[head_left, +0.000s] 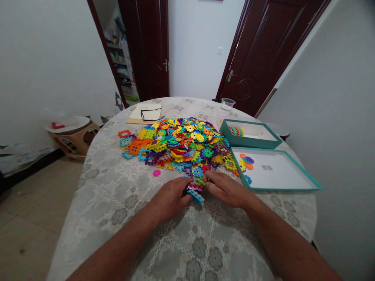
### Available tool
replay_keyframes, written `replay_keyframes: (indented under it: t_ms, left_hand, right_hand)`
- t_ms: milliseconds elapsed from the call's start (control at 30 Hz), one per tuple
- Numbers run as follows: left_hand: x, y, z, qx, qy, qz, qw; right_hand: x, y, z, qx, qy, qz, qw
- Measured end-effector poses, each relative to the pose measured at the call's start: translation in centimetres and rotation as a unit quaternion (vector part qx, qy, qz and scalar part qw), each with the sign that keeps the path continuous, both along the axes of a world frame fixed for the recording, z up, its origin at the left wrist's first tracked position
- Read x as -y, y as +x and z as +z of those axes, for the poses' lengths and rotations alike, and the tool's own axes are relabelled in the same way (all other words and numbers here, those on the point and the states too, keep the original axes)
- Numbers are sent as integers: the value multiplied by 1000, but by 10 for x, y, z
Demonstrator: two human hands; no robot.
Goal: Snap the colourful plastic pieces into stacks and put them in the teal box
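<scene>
My left hand (170, 198) and my right hand (224, 188) meet near the table's front, fingers curled round a small cluster of joined plastic pieces (194, 191) in red, blue and dark colours. My right hand's fingertips also pinch a green piece (200, 181) at the cluster's top. Just beyond the hands lies a big heap of colourful interlocking plastic discs and gears (178, 143) on the lace-covered round table (117, 195). A single pink disc (156, 173) lies apart, left of the hands.
Two teal box halves stand at the right: the near one (278, 171) holds a few pieces, the far one (252, 134) a striped cluster. Eyeglasses on paper (150, 113) and a clear cup (227, 103) sit at the back. A stool (73, 134) stands left of the table.
</scene>
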State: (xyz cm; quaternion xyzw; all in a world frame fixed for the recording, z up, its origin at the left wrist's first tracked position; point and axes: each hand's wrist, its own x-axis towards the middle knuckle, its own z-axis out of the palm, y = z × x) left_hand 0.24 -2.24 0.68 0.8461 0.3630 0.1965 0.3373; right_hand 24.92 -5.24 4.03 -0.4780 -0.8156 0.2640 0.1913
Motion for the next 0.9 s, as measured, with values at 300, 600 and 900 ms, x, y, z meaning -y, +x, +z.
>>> replay_keyframes:
  t_ms: [300, 600, 900]
  left_hand:
    - [1, 0, 3, 18, -11, 17, 1000]
    - [0, -3, -12, -21, 19, 19, 999]
    - [1, -2, -11, -31, 22, 18, 999]
  right_hand:
    - [1, -12, -10, -32, 5, -11, 999]
    - [3, -20, -8, -54, -17, 18, 998]
    - [11, -31, -8, 16, -2, -20, 1000]
